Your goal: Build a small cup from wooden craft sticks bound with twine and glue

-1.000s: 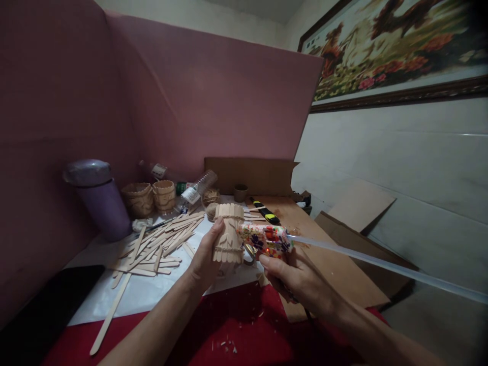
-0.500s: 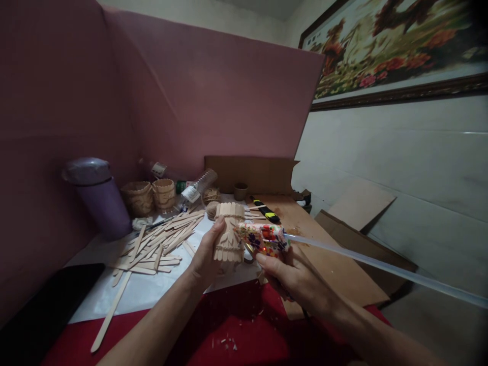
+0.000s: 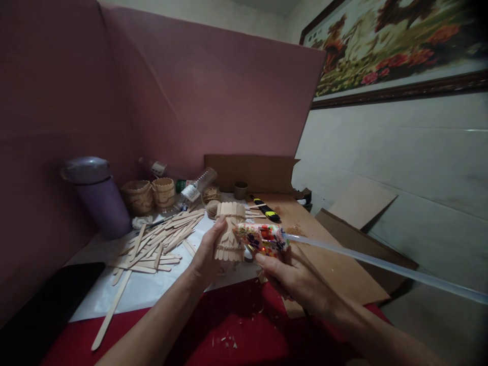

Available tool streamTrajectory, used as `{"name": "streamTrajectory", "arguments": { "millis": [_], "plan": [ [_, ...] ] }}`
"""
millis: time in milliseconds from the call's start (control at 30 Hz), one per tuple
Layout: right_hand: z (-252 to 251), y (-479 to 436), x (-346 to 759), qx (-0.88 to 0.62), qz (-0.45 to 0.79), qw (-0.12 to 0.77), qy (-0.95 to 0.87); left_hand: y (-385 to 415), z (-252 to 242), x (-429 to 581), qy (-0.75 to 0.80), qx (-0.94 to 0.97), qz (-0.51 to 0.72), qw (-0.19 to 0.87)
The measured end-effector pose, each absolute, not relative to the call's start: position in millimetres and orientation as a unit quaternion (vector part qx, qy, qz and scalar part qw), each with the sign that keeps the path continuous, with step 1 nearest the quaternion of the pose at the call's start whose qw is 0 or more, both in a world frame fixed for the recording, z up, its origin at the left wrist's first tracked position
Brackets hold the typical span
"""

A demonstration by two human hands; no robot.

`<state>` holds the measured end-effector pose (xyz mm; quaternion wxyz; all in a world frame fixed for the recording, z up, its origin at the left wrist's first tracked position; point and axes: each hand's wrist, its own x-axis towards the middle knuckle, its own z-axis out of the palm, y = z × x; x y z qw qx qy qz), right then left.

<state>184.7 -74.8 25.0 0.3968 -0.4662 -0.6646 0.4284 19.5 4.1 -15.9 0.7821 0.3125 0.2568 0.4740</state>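
Note:
My left hand (image 3: 209, 249) is closed around the left side of a small cup made of wooden craft sticks (image 3: 230, 231), which has twine bands near both ends and leaf-like pieces between them. In my right hand (image 3: 287, 272) is a glue gun (image 3: 264, 239) with a flowery pattern and a small red light. A long clear glue stick (image 3: 362, 257) sticks out of its back toward the right edge. The glue gun's nozzle points left, at the side of the cup; whether the tip touches it I cannot tell.
Loose craft sticks (image 3: 163, 241) lie heaped on white paper at left. Behind them stand a purple tumbler (image 3: 101, 198), two wooden cups (image 3: 163, 194) and a tilted plastic bottle (image 3: 198, 187). A yellow-black utility knife (image 3: 266, 208) rests on the brown board (image 3: 335, 269).
Almost nothing differs. My hands, the cup and the glue gun hold nearly the same place, with only a very slight shift of the view.

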Motion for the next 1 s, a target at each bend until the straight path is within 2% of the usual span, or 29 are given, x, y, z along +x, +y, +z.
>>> {"name": "streamTrajectory", "arguments": {
  "millis": [1000],
  "plan": [
    [21.7, -78.1, 191.9, -0.474, 0.434, 0.393, -0.657, 3.0, -9.6, 20.3, 0.259, 0.321, 0.516, 0.75]
  ]
}}
